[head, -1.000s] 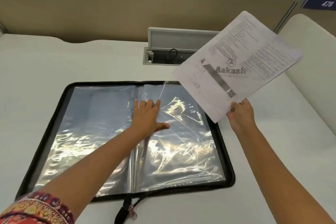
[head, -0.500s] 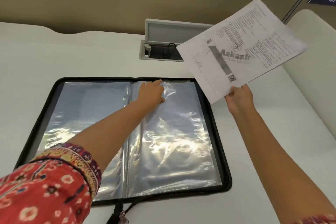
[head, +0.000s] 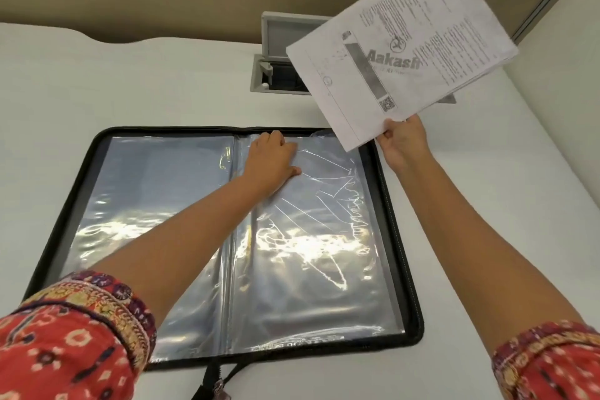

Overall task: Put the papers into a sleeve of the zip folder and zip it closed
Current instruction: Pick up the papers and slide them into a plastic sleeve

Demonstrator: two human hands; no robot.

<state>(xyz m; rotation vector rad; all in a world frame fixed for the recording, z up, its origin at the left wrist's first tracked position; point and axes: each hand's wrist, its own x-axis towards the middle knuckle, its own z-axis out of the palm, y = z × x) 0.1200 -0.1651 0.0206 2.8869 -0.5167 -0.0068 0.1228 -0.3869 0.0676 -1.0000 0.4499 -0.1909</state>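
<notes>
The black zip folder (head: 409, 256) lies open and flat on the white table, its clear plastic sleeves (head: 318, 230) showing on both halves. My left hand (head: 271, 157) rests at the top of the right-hand sleeve near the spine, fingers curled at the sleeve's upper edge. My right hand (head: 404, 143) holds a stack of printed papers (head: 402, 45) by its lower corner, raised in the air above the folder's top right corner. The zip pull (head: 218, 390) hangs off the near edge.
A grey cable box (head: 276, 75) with its lid raised is set into the table behind the folder, partly hidden by the papers. A beige partition runs along the back. A raised white surface (head: 558, 81) stands at the right.
My left hand slid up the right sleeve from its middle to its top edge. The papers stayed raised in my right hand, shifting slightly toward the folder's top right corner.
</notes>
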